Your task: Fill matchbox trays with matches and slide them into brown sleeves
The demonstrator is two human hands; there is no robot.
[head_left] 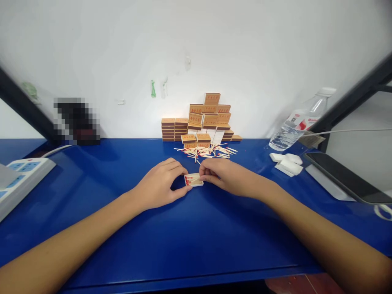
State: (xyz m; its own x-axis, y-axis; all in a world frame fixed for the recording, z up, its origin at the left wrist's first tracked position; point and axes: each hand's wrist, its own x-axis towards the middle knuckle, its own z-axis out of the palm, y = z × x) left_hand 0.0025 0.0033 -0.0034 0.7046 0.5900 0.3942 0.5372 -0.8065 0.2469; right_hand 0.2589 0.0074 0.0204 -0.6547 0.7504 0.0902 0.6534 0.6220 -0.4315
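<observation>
A small white matchbox tray (193,185) lies on the blue table, with red-tipped matches inside. My left hand (165,181) grips its left end between thumb and fingers. At the tray's right end is my right hand (216,172), its fingers pinched together over the matches; what they pinch is too small to make out. Just behind, a loose heap of matches (211,151) is spread on the table. Beyond the heap, matchboxes (210,120) are stacked in a stepped pile against the wall, with several white trays standing among them.
At the right are a tilted plastic bottle (295,122), crumpled white pieces (288,163) and a phone (349,175) on a white block. A power strip (30,179) lies at the far left, near a pixelated dark object (78,122).
</observation>
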